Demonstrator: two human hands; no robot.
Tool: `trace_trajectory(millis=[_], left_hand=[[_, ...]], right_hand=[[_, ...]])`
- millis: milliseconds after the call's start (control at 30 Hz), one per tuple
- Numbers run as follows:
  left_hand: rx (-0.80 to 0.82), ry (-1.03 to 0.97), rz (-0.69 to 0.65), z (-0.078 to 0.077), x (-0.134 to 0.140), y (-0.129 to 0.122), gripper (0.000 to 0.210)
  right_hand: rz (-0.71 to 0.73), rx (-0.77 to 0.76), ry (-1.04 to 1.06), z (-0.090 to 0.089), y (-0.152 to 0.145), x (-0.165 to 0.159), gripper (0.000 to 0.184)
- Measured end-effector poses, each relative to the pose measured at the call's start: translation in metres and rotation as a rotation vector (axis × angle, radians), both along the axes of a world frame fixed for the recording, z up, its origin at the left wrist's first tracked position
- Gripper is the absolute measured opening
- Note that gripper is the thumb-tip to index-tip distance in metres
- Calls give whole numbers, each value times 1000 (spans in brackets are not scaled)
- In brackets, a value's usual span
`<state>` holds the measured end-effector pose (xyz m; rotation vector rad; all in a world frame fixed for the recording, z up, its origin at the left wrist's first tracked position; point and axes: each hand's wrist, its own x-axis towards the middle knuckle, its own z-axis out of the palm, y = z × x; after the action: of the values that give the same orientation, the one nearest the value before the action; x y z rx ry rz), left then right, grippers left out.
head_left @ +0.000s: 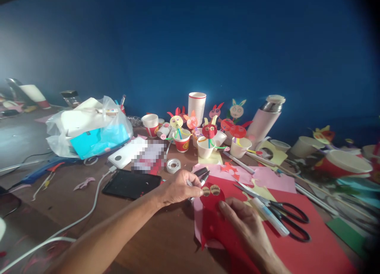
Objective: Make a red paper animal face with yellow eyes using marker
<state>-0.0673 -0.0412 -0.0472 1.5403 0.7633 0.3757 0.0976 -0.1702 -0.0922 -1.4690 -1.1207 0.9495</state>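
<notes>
In the head view my right hand (247, 222) holds a red paper disc (211, 206) by its right edge, thumb on top. Two small tan paper eyes with dark markings lie side by side on the disc's upper part. My left hand (182, 188) is closed in a pinch at the left paper eye (206, 191), fingertips touching its outer edge. Black-capped markers (202, 172) lie just behind my left fingertips. To the right, scissors (276, 210) and a glue stick (270, 217) rest on red paper (314, 238).
Paper-cup figures with animal faces, such as a red one (209, 131), stand along the blue wall beside a pink thermos (264, 119). A tape roll (173, 165), a black phone (132, 184) and a white power bank (127, 153) lie left. A plastic bag (59, 125) sits behind.
</notes>
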Motion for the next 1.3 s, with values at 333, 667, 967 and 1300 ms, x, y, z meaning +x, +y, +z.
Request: trace_trajectory(millis=[333, 667, 967, 1300], left_hand=[[-40, 2, -20, 3, 0, 0, 15], [-154, -22, -26, 0, 2, 0, 19], [-150, -32, -62, 0, 2, 1, 36], [15, 10, -44, -7, 5, -8, 33]], right_hand=[[-8, -17, -1, 1, -3, -1, 43], [-24, -1, 36, 1, -1, -2, 43], [-61, 6, 89, 5, 1, -7, 44], [6, -4, 265, 20, 0, -6, 43]])
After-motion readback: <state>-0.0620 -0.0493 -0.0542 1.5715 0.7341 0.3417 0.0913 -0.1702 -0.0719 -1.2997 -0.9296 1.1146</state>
